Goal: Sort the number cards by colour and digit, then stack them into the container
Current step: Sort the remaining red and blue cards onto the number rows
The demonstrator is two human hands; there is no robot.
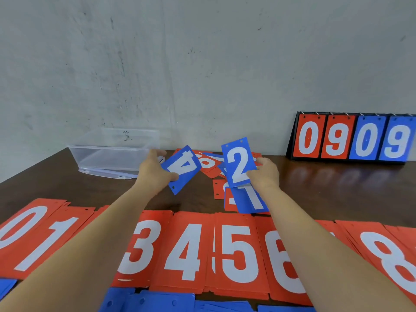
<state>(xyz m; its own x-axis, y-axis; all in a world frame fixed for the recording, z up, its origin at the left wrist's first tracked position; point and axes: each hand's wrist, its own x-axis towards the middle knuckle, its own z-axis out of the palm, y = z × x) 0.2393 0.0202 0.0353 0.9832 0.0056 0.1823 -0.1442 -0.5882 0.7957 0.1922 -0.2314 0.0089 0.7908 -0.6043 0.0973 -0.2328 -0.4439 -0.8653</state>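
My left hand (154, 171) grips a blue card with a white 4 (182, 168), turned upside down and tilted. My right hand (265, 173) holds a blue 2 card (239, 163) upright above a loose heap of red and blue cards (210, 164). A blue 1 card (252, 200) lies on red cards just below my right hand. Red piles run along the near table: 0 (24, 230), 1 (56, 239), 3 (140, 246), 4 (186, 251), 5 (238, 253), 6 (281, 262), 8 (391, 260). A clear plastic container (112, 152) stands at the back left.
A black flip scoreboard (351, 138) reading 0 9 0 9 stands against the wall at the back right. Blue card piles (157, 300) lie along the near edge. The dark wooden table (337, 192) shows bare between scoreboard and red piles.
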